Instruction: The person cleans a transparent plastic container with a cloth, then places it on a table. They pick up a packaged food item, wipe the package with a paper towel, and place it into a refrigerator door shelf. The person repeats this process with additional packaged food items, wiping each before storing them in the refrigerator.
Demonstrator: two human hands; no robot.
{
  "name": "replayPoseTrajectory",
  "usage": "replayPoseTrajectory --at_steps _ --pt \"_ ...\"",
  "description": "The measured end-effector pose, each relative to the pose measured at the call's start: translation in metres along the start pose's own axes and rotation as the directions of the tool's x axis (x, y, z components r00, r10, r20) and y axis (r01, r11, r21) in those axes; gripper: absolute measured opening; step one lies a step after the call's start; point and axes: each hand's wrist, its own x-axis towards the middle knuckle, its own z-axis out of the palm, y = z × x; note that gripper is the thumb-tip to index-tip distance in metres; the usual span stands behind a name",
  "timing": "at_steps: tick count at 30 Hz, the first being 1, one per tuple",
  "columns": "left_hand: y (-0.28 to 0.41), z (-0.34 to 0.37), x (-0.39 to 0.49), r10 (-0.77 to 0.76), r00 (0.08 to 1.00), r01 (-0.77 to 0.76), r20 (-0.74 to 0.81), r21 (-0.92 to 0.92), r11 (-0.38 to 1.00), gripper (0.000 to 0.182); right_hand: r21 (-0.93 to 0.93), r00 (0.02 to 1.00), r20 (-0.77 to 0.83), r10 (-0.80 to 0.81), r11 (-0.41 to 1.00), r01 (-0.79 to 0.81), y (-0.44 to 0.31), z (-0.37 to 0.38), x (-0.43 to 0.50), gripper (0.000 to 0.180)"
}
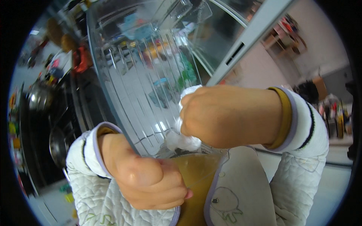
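Observation:
A large clear ribbed panel point(135, 93) stands in front of me, tilted, with a grey-blue edge along its left side. I cannot tell whether it is a flat shelf or part of a bin. My left hand point(152, 178) is closed at its near lower-left corner, fingers curled and the gripped edge mostly hidden. White crumpled tissue point(182, 142) is bunched in my right hand point(226, 115), pressed against or just above the panel's right near part; the contact itself is hidden. Both sleeves are white, quilted and pushed back from the wrists.
On the left is a black hob point(82, 93) with a frying pan point(58, 147) and a steel pot point(41, 96). A pale sliding-door frame point(251, 36) slants at upper right. Through the panel, a tiled floor point(127, 113) and a green plastic bag point(186, 70) show.

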Motion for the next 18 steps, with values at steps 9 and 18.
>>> replayPoseTrajectory --at_steps 9,18 --pt "-0.067 0.039 -0.014 0.325 0.946 -0.317 0.012 -0.194 0.928 0.037 -0.045 0.771 -0.51 0.382 0.883 -0.468 -0.026 0.034 -0.025 0.018" --pt "-0.087 0.124 0.028 0.372 0.924 -0.372 -0.085 -0.418 0.829 0.035 0.222 0.275 -0.574 0.772 0.469 -0.855 -0.083 0.063 -0.109 0.003"
